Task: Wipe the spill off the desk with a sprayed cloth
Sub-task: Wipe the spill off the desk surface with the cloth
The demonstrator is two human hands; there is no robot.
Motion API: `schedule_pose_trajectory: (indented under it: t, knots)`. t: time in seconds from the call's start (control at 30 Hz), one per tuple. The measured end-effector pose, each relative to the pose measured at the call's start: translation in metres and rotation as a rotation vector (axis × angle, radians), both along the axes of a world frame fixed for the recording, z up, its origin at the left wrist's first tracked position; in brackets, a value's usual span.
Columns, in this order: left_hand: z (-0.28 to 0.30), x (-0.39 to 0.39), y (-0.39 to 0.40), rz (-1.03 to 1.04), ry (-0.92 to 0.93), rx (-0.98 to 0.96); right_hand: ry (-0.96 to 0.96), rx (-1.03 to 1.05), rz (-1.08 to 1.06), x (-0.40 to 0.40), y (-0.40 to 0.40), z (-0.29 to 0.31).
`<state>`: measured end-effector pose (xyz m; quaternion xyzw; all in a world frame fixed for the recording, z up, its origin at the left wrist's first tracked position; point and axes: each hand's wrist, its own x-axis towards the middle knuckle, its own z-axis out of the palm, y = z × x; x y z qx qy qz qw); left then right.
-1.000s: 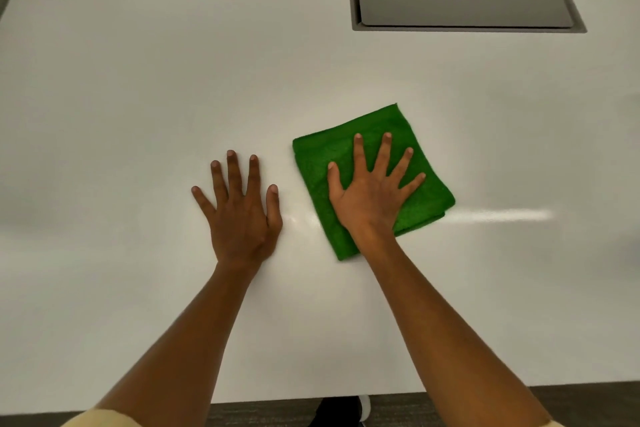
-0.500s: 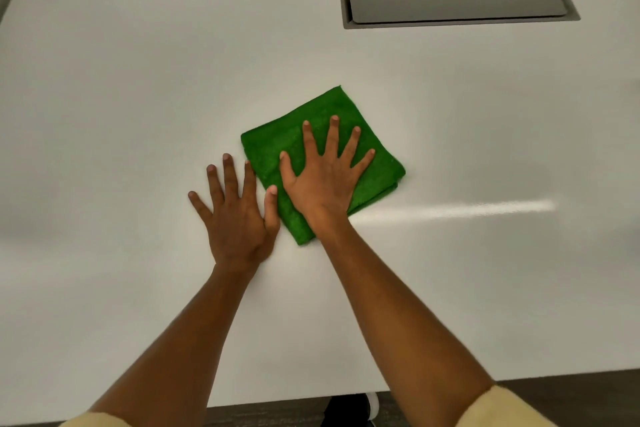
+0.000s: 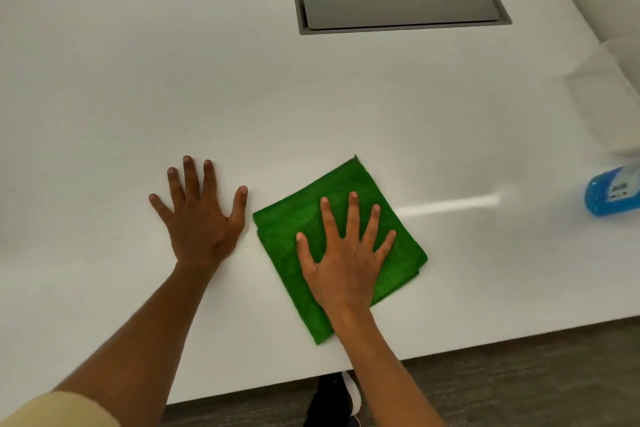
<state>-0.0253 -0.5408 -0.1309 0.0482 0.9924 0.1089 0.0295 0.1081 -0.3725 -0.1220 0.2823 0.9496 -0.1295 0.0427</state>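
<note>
right hand (image 3: 346,253) flat, fingers spread, presses cloth (image 3: 287,243) | left hand (image 3: 199,215) flat on worktop (image 3: 346,97), cloth at its 3 o'clock, holds nothing | right nearer

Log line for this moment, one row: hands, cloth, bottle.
right hand: flat on green cloth | left hand: flat on desk, beside cloth | spray bottle: right edge, untouched

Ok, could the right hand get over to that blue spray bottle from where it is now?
Probably yes. The right hand lies flat on the green cloth, and only bare white desk shows between it and the blue spray bottle at the right edge. Whether the arm stretches that far is unclear.
</note>
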Motion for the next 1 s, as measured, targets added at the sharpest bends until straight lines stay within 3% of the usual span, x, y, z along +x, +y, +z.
schedule_pose_trajectory:
  t: [0.63,1.0]
  knots:
    - [-0.002,0.002,0.003,0.004,0.001,-0.028,-0.037,0.104,-0.420,0.012,0.233,-0.004]
    - [-0.002,0.001,0.004,0.012,0.011,-0.032,-0.025,0.086,-0.481,-0.049,0.280,-0.006]
